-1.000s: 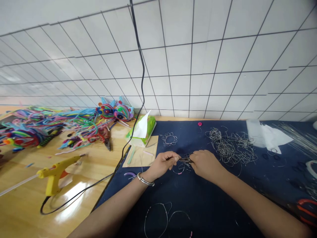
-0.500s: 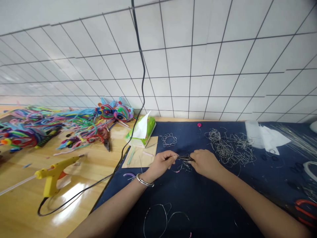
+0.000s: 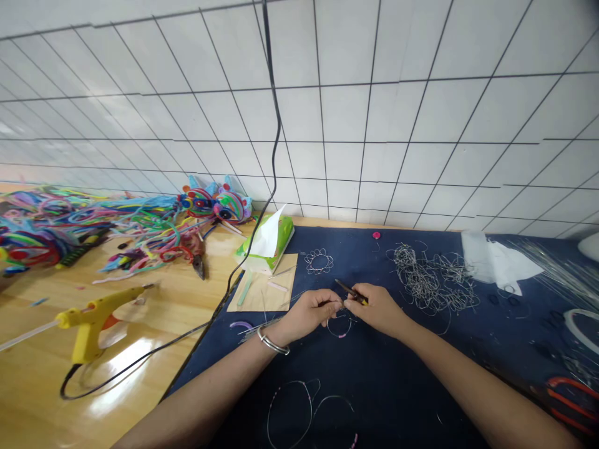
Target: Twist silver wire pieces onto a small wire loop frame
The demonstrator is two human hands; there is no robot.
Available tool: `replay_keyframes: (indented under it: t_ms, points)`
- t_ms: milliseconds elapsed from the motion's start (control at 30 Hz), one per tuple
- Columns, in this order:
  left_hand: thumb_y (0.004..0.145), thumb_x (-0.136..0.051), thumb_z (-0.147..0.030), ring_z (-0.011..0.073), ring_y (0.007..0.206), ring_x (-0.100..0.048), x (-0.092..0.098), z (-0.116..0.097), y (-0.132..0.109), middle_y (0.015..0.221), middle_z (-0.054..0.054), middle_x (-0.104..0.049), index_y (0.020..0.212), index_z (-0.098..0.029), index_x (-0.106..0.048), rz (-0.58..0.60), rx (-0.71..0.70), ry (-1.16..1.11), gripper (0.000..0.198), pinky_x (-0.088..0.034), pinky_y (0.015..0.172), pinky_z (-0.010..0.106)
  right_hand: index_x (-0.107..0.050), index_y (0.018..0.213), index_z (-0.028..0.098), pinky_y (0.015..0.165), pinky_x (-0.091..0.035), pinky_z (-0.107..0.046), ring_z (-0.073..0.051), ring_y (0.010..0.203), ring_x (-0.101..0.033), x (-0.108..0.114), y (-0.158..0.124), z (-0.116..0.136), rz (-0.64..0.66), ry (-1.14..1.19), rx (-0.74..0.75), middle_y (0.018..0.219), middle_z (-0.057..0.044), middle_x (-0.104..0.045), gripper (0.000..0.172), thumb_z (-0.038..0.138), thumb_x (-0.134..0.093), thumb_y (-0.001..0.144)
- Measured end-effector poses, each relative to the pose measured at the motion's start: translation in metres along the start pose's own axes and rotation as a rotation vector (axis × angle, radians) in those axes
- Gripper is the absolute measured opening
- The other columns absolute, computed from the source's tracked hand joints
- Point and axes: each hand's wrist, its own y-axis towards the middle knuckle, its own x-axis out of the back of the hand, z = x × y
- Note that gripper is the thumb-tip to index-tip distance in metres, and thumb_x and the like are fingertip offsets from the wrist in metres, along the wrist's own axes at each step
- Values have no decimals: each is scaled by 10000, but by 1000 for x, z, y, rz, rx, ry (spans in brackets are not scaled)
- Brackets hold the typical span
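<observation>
In the head view, the left hand point(image 3: 309, 313) held a thin wire ring point(image 3: 342, 336) pinched between thumb and fingers, its grip narrow, and the ring hung just below the fingertips with a small pink piece along its lower edge. The right hand point(image 3: 378, 305) was close beside it, its grip closed around the pliers point(image 3: 345, 287) (the dark nose pointed up and to the left, clear of the ring); whether the fingertips of both hands touched could not be told. The ring was above the dark blue mat point(image 3: 412, 386) on the wooden table point(image 3: 37, 421). Beyond the hands lay a flower-shaped wire ring point(image 3: 319, 262), with a tangle of wire point(image 3: 435, 277) to its right. Nearer the person lay larger wire loops point(image 3: 311, 405). A green tissue pack point(image 3: 283, 240) and a yellow glue gun point(image 3: 87, 324) were over to the left.
</observation>
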Motion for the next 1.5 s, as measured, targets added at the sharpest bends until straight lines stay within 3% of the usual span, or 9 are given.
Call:
replay_keyframes:
  t_ms: [233, 400, 700, 900, 1500]
  points:
    - [797, -470, -386, 61, 488, -418, 0, 0, -1, 577, -16, -480, 714, -120, -569, 66, -10, -4, 295, -346, 486, 190, -551, 711, 174, 554, -320, -200, -91, 610, -457, 2, -1, 2, 29, 64, 47, 648, 35, -511, 129, 281, -482, 730]
    - [769, -517, -383, 57, 483, -436, -1, 4, 0, 634, 7, -534, 813, -109, -599, 86, 25, -73, 290, -370, 492, 197, -533, 655, 171, 525, -298, -195, -83, 572, -435, -1, -2, 2, 3, 73, 39, 598, 43, -490, 146, 278, -473, 735]
    - [717, -585, -343, 65, 488, -467, -2, 4, 1, 639, 14, -561, 867, -110, -616, 14, 91, -126, 278, -407, 499, 209, -556, 744, 173, 550, -350, -203, -84, 552, -435, -2, -5, 7, -64, 212, -27, 604, 39, -497, 159, 288, -446, 753]
    - [714, -589, -343, 75, 504, -486, -3, 3, 0, 612, 10, -558, 816, -105, -615, 47, 111, -184, 260, -437, 522, 229, -541, 758, 173, 561, -368, -204, -87, 565, -436, -4, -6, 8, -102, 275, -55, 634, 31, -500, 143, 284, -452, 739]
    - [740, -553, -394, 50, 442, -389, -3, 2, -2, 540, -25, -491, 806, -118, -612, 35, 83, -44, 290, -306, 447, 180, -540, 730, 181, 562, -364, -212, -91, 566, -455, -15, -5, 3, -143, 239, -68, 619, 36, -508, 120, 272, -461, 720]
